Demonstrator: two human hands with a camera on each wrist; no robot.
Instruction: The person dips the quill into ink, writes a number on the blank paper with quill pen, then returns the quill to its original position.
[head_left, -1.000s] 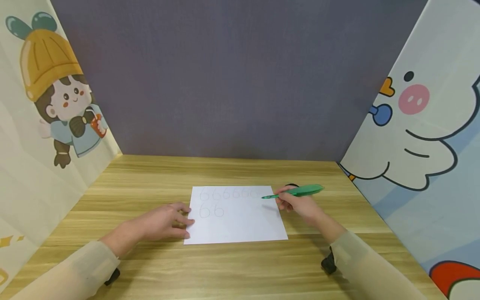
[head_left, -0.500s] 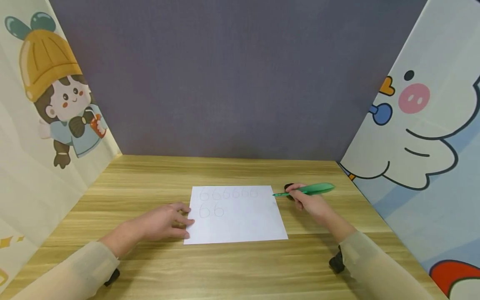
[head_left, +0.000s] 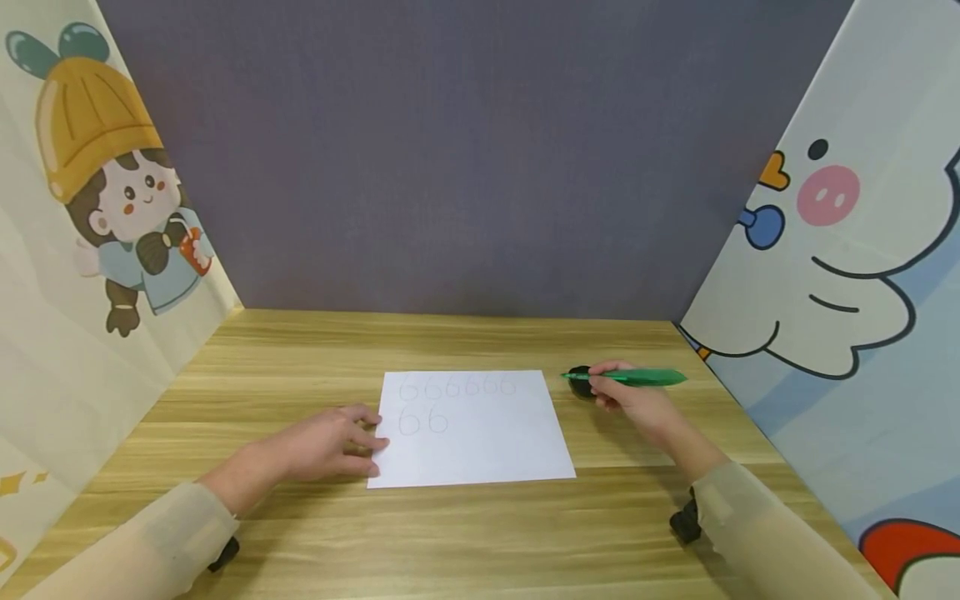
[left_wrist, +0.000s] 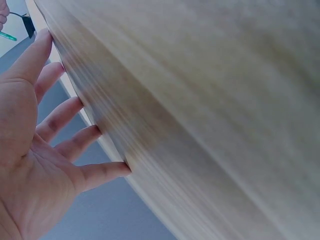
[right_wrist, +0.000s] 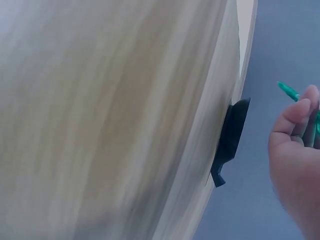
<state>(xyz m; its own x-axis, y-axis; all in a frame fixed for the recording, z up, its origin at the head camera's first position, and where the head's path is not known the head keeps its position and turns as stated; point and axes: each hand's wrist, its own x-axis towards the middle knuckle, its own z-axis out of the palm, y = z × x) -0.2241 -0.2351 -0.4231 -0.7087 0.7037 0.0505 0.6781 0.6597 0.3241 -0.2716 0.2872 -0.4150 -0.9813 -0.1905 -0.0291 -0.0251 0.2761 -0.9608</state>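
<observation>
A white sheet of paper (head_left: 487, 442) lies on the wooden table, with a row of pencil-thin sixes along its top and two more below. My left hand (head_left: 330, 444) rests at the sheet's left edge, fingers spread; the left wrist view shows the fingertips (left_wrist: 122, 167) touching down. Beyond the sheet's right edge, my right hand (head_left: 637, 406) pinches a green pen (head_left: 652, 377) with a leaf-like end. The pen is held nearly level, its tip pointing left above a small black dish-like object (head_left: 581, 387). The right wrist view shows this black object (right_wrist: 232, 132) on the table, apart from the hand.
A grey panel (head_left: 457, 167) stands behind the table (head_left: 315, 350). Cartoon-printed walls flank it, with a child figure (head_left: 142, 200) on the left and a white bird (head_left: 832, 275) on the right.
My right hand has moved right with the pen, off the paper to the black object, and the pen has turned more level. The left hand and the sheet have stayed put.
</observation>
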